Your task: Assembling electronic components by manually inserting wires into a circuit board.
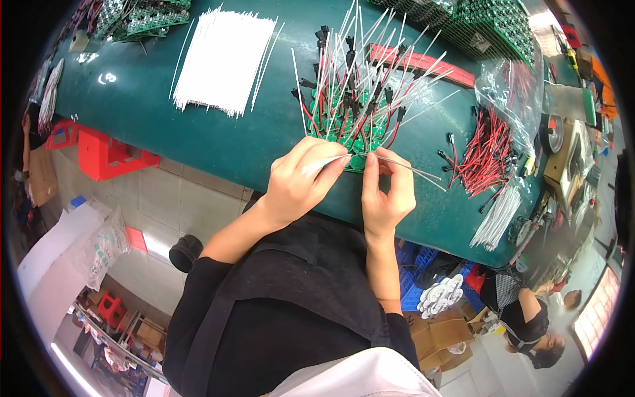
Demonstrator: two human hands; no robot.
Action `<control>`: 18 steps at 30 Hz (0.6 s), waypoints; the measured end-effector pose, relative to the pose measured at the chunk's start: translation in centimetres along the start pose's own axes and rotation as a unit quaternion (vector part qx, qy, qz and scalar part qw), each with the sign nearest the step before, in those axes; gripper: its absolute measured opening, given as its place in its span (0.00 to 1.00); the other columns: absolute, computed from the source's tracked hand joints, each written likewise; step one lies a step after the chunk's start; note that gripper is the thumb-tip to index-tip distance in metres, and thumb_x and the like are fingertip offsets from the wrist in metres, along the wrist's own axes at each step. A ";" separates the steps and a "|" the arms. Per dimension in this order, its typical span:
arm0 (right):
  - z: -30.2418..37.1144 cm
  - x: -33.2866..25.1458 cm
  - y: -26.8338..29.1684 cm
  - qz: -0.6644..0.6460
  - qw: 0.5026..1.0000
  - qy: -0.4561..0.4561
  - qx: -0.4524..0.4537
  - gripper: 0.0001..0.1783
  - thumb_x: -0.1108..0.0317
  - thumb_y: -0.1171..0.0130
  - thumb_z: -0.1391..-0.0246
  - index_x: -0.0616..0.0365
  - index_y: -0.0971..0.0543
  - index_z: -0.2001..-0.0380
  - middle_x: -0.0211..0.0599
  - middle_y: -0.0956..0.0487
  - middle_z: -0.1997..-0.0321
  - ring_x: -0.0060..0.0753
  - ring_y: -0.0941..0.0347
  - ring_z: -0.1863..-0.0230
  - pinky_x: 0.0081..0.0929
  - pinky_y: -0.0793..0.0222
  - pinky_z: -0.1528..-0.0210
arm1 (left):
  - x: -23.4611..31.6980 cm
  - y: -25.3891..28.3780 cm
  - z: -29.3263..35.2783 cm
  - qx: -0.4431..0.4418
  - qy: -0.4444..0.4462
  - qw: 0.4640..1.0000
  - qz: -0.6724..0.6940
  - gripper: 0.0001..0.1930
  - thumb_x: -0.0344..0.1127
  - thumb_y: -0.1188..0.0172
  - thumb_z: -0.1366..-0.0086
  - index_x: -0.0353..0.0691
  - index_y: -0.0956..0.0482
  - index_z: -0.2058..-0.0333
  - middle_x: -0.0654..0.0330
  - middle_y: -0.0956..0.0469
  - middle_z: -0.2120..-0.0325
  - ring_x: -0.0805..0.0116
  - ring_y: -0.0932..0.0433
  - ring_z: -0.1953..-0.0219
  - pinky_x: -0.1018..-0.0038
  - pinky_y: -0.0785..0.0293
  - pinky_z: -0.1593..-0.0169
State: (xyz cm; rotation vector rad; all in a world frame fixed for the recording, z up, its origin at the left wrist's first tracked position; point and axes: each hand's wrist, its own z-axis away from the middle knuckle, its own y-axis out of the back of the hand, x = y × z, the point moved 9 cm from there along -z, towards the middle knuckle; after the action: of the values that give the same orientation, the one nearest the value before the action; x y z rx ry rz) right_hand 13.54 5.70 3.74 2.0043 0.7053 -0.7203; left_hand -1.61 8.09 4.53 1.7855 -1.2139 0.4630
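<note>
Left hand (pixel 296 184) pinching white tie (pixel 325 163), right hand (pixel 385 192) closed on more ties (pixel 413 171), at green boards (pixel 349 126) so we work close.

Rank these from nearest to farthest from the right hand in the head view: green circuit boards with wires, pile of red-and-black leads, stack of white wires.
1. Green circuit boards with wires: just above the right hand.
2. Pile of red-and-black leads: to its right.
3. Stack of white wires: far upper left.
</note>
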 end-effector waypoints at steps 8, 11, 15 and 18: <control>0.0 0.0 -0.5 0.004 1.000 0.011 -0.011 0.09 0.83 0.33 0.53 0.68 0.21 0.67 0.43 0.19 0.66 0.34 0.23 0.72 0.24 0.26 0.75 | 0.3 -0.9 -0.1 -0.023 -0.019 0.999 -0.018 0.10 0.22 0.32 0.47 0.32 0.24 0.68 0.60 0.22 0.69 0.65 0.22 0.70 0.73 0.24 0.71; 0.0 0.0 -0.7 0.013 1.000 0.013 -0.018 0.10 0.82 0.33 0.53 0.68 0.21 0.66 0.43 0.19 0.66 0.36 0.23 0.70 0.25 0.25 0.72 | -0.2 -0.9 -0.2 -0.015 0.019 1.000 0.020 0.10 0.19 0.31 0.49 0.32 0.21 0.68 0.56 0.19 0.71 0.62 0.20 0.72 0.72 0.24 0.70; 0.2 -0.4 -1.0 0.053 0.997 0.039 -0.033 0.14 0.81 0.33 0.53 0.68 0.21 0.61 0.43 0.19 0.67 0.37 0.23 0.70 0.28 0.25 0.69 | -0.5 -1.0 0.0 -0.005 0.006 1.000 0.019 0.10 0.20 0.32 0.48 0.33 0.22 0.67 0.58 0.20 0.71 0.63 0.21 0.72 0.73 0.24 0.71; 0.3 -0.4 -0.7 0.046 0.998 0.043 -0.025 0.16 0.82 0.33 0.53 0.68 0.21 0.58 0.42 0.19 0.67 0.36 0.23 0.71 0.28 0.25 0.69 | -0.4 -1.0 0.0 -0.005 -0.006 1.000 0.015 0.10 0.20 0.33 0.47 0.34 0.24 0.67 0.59 0.21 0.70 0.64 0.22 0.73 0.73 0.24 0.72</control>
State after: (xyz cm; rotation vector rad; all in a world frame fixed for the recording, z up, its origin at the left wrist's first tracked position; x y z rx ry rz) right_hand 12.67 5.67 3.50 2.0172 0.6699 -0.5594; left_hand -0.87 8.43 3.80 1.7651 -1.2505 0.4631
